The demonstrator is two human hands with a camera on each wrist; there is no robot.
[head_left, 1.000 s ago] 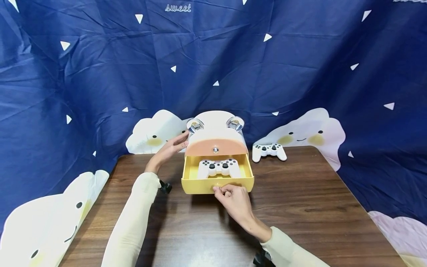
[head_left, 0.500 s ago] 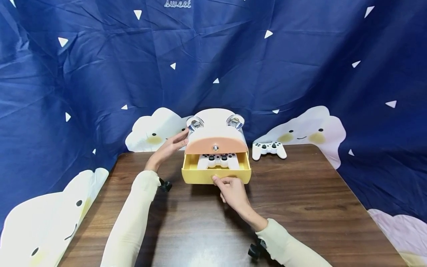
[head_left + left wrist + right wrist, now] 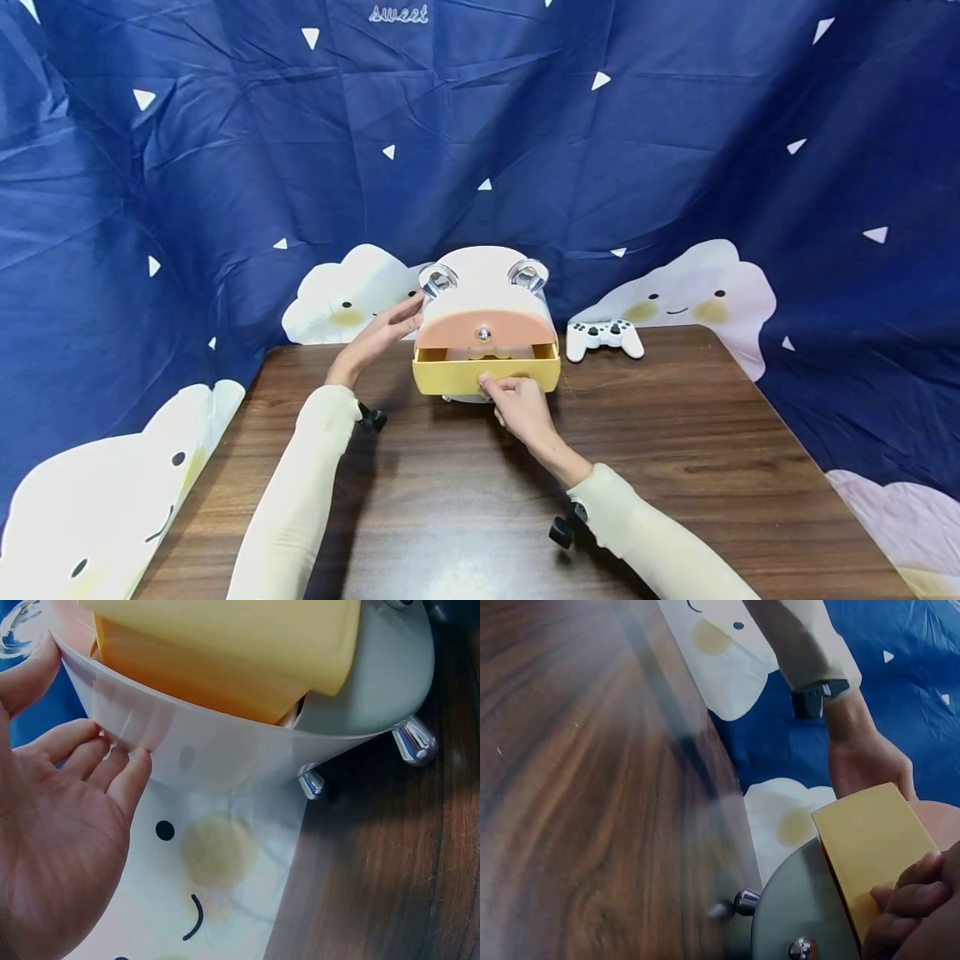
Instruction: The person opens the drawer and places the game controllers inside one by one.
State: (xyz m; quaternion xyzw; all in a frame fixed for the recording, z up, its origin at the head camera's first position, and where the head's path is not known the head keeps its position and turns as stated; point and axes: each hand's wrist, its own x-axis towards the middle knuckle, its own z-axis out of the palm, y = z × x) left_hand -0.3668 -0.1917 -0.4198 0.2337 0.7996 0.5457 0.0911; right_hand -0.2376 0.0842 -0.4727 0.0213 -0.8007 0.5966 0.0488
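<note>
A small rounded white cabinet (image 3: 487,279) stands near the table's back edge, with its yellow drawer (image 3: 446,379) partly out. Inside the drawer lies a white game controller (image 3: 457,354), mostly hidden by the front panel and the peach drawer (image 3: 450,332) above. My right hand (image 3: 525,410) pinches the yellow drawer's knob at the middle of its front; the fingers cover the knob. In the left wrist view, my left hand (image 3: 67,817) lies with its extended fingertips against the cabinet's side wall (image 3: 195,742).
Right of the cabinet, a second white game controller (image 3: 604,339) lies on the brown wooden table (image 3: 675,467). A navy curtain (image 3: 480,125) with smiling clouds hangs directly behind. Short silver feet (image 3: 415,741) hold the cabinet up.
The yellow drawer has slid inward, away from me, with my right hand following on its knob. The controller inside has gone mostly under the peach drawer. My left hand stays in place.
</note>
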